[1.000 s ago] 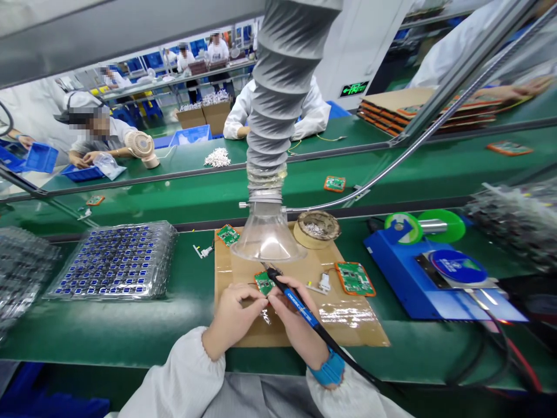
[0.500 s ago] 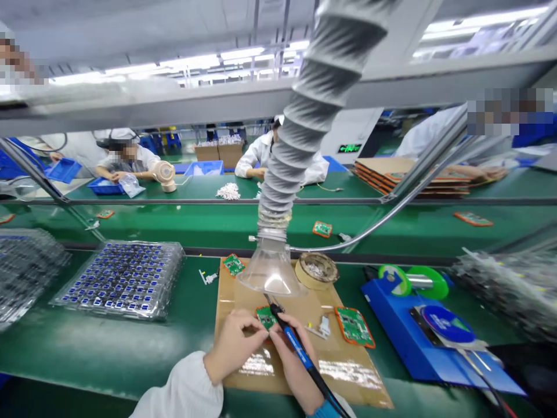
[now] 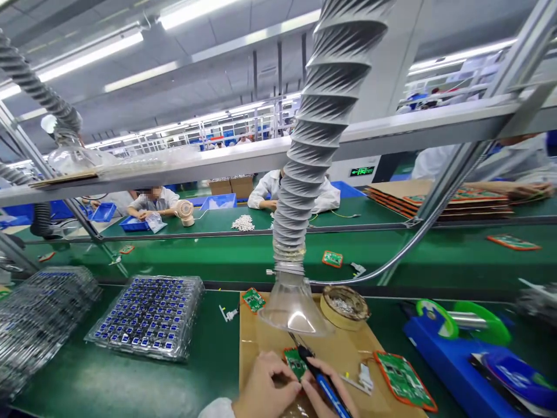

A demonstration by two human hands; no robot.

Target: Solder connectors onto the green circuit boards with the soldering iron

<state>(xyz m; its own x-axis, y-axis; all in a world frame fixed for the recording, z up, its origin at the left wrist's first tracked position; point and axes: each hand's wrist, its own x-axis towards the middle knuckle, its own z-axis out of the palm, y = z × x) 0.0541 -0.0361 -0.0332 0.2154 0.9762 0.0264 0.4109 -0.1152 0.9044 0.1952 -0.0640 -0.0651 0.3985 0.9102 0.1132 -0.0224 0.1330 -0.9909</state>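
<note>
A green circuit board (image 3: 295,363) with an orange edge lies on the brown cardboard sheet (image 3: 256,342), its lower part covered by my fingers. My left hand (image 3: 270,386) is closed in a pinch at the board's near edge; whatever is between its fingertips is hidden. In my right hand (image 3: 333,386) is a blue and black soldering iron (image 3: 322,380), pointing forward over the board. The right fingertips meet the left ones at the board's edge. Just beyond the iron's tip hangs a clear fume hood (image 3: 293,310) on a grey ribbed hose (image 3: 313,116).
On the right are another circuit board (image 3: 404,380), a white connector piece (image 3: 364,377) and a blue solder feeder (image 3: 452,366). A round tin (image 3: 343,305) stands behind. Left is a tray of blue parts (image 3: 145,316). Co-workers sit beyond the green conveyor (image 3: 239,255).
The camera view has tilted upward and shifted left, so bench things sit lower and further right. Both hands keep their places at the board, the iron still in the right.
</note>
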